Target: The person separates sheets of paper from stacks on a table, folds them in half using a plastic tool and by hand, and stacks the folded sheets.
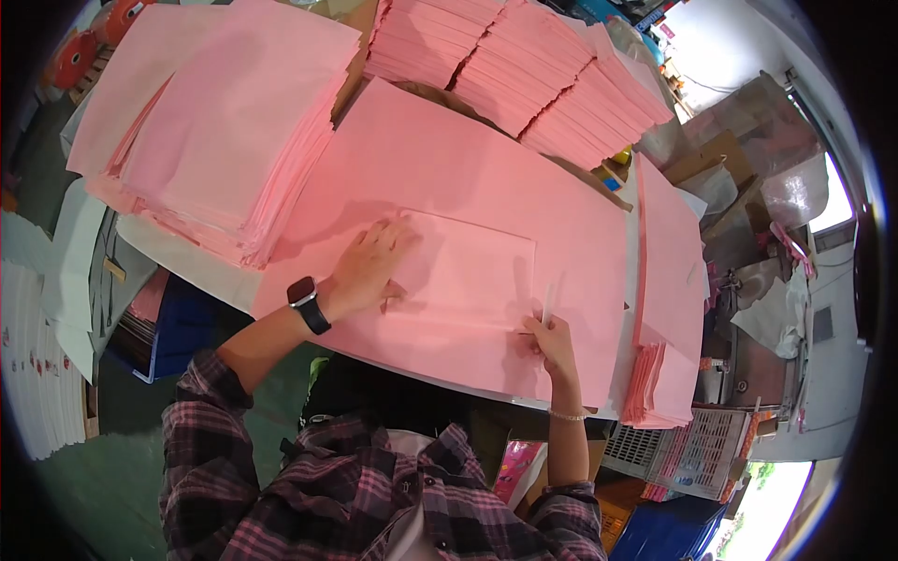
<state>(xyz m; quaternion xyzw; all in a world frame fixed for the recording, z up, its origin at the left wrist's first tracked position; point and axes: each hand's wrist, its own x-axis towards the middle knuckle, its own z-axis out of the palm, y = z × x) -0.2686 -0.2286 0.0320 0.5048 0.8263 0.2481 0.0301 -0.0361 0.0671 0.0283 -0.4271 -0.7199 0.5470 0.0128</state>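
Note:
A large pink sheet [449, 168] covers the middle of the table. On it lies a smaller folded pink piece [468, 266] with a raised rectangular edge. My left hand [374, 262] rests with fingers spread on the left side of this piece; a dark watch is on that wrist. At the piece's lower right corner, my right hand [550, 341] is closed around a thin, pale strip-like tool [549, 299] that points upward.
Stacked pink sheets [234, 103] stand at the left, with more pink stacks [514, 70] at the back. Another pink pile [669, 290] lies along the right edge. A blue crate [173, 327] sits below left, and a grey plastic basket [683, 453] below right.

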